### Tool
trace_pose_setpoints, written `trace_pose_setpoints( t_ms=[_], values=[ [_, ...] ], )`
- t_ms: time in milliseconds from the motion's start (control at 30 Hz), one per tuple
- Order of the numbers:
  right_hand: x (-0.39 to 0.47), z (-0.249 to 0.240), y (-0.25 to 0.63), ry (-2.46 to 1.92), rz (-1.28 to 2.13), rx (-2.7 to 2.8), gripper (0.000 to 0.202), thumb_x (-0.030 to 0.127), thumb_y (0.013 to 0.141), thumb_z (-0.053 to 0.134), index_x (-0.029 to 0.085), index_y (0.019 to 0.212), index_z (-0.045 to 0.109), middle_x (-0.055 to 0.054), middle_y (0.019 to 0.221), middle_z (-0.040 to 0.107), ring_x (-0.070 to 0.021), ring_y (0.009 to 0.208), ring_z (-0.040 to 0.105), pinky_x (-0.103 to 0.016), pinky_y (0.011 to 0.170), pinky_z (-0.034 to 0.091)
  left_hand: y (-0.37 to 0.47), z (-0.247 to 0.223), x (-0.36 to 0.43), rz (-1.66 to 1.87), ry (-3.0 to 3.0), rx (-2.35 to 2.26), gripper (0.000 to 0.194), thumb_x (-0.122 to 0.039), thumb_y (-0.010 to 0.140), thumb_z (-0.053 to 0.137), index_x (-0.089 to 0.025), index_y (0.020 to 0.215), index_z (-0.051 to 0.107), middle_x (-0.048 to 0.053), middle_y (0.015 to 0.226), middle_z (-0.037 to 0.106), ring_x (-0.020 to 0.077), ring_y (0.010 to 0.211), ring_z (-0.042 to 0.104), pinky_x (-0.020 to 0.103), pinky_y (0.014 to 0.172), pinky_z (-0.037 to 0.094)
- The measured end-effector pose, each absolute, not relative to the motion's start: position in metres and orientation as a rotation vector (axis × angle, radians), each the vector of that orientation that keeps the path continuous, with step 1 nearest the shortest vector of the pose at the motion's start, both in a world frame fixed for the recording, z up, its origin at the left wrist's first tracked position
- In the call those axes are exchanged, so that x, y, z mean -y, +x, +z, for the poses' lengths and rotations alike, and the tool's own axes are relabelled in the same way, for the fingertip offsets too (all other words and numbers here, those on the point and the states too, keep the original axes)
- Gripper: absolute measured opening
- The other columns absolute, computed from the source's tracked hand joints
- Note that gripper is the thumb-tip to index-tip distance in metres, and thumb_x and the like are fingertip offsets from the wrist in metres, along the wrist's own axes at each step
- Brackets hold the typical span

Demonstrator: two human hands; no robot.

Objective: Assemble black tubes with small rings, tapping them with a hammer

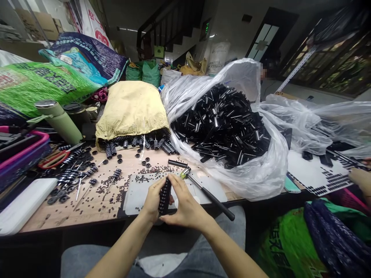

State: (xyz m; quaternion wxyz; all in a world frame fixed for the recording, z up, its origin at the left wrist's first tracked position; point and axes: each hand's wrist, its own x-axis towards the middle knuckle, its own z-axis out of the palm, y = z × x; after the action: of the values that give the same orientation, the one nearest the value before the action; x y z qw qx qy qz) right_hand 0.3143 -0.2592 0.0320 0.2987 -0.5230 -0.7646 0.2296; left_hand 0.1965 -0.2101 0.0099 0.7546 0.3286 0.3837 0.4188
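Upright between my hands, over the front edge of a white board (136,195), is a black block (164,197) with rows of small pale marks. My left hand (153,199) has its fingers wrapped round the block's left side. My right hand (185,202) grips it from the right, fingertips at its top and thumb near its bottom. A hammer (207,193) with a black handle lies just right of my hands. Behind them rests a short black strip (177,163). Many tiny dark pieces (108,185) are scattered to the left.
A clear plastic bag (261,179) of black parts stands behind on the right. At the back left are a yellow sack (133,110), a green bottle (62,123) and red-handled scissors (55,159). Another person's hand (361,177) shows at the far right.
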Motion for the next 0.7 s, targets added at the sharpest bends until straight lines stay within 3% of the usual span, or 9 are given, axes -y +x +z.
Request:
trace_pose_setpoints(
  t_ms=[133, 267, 367, 533, 700],
  values=[
    [0.257, 0.024, 0.314, -1.425, 0.626, 2.046, 0.11, 0.039, 0.052, 0.074, 0.013, 0.138, 0.01, -0.015, 0.14, 0.02, -0.0261, 0.13, 0.016, -0.042, 0.106, 0.024, 0.2, 0.01, 0.215, 0.903, 0.722, -0.841, 0.037, -0.044, 0.069, 0.058, -0.013, 0.089, 0.056, -0.003, 0.048, 0.052, 0.0082, 0.037, 0.046, 0.019, 0.038, 0.037],
    [0.257, 0.016, 0.316, -1.434, 0.649, 2.057, 0.107, 0.03, 0.054, 0.074, 0.014, 0.138, 0.009, -0.014, 0.142, 0.017, -0.0243, 0.131, 0.015, -0.041, 0.107, 0.023, 0.201, 0.009, 0.215, 0.807, 0.71, -0.905, 0.038, -0.048, 0.067, 0.058, -0.014, 0.084, 0.054, -0.004, 0.045, 0.048, 0.0086, 0.036, 0.046, 0.018, 0.036, 0.036],
    [0.259, 0.013, 0.317, -1.476, 0.736, 2.019, 0.11, 0.033, 0.052, 0.074, 0.013, 0.138, 0.008, -0.015, 0.142, 0.015, -0.0258, 0.131, 0.013, -0.042, 0.107, 0.022, 0.201, 0.009, 0.214, 0.804, 0.75, -0.951, 0.038, -0.049, 0.065, 0.06, -0.015, 0.081, 0.054, -0.007, 0.045, 0.045, 0.007, 0.035, 0.044, 0.017, 0.035, 0.036],
    [0.26, 0.012, 0.315, -1.53, 0.736, 1.901, 0.103, 0.029, 0.05, 0.073, 0.013, 0.135, 0.017, -0.014, 0.137, 0.027, -0.0254, 0.128, 0.024, -0.041, 0.106, 0.024, 0.202, 0.009, 0.212, 0.73, 0.786, -0.974, 0.04, -0.051, 0.066, 0.058, -0.015, 0.08, 0.054, -0.007, 0.044, 0.043, 0.0079, 0.034, 0.044, 0.018, 0.033, 0.035],
    [0.259, 0.009, 0.311, -1.541, 0.734, 1.848, 0.102, 0.025, 0.048, 0.07, 0.012, 0.134, 0.018, -0.015, 0.135, 0.028, -0.025, 0.126, 0.025, -0.038, 0.105, 0.026, 0.202, 0.006, 0.208, 0.684, 0.813, -0.976, 0.039, -0.051, 0.07, 0.054, -0.014, 0.083, 0.054, -0.005, 0.042, 0.044, 0.009, 0.036, 0.045, 0.019, 0.037, 0.037]
  ],
)
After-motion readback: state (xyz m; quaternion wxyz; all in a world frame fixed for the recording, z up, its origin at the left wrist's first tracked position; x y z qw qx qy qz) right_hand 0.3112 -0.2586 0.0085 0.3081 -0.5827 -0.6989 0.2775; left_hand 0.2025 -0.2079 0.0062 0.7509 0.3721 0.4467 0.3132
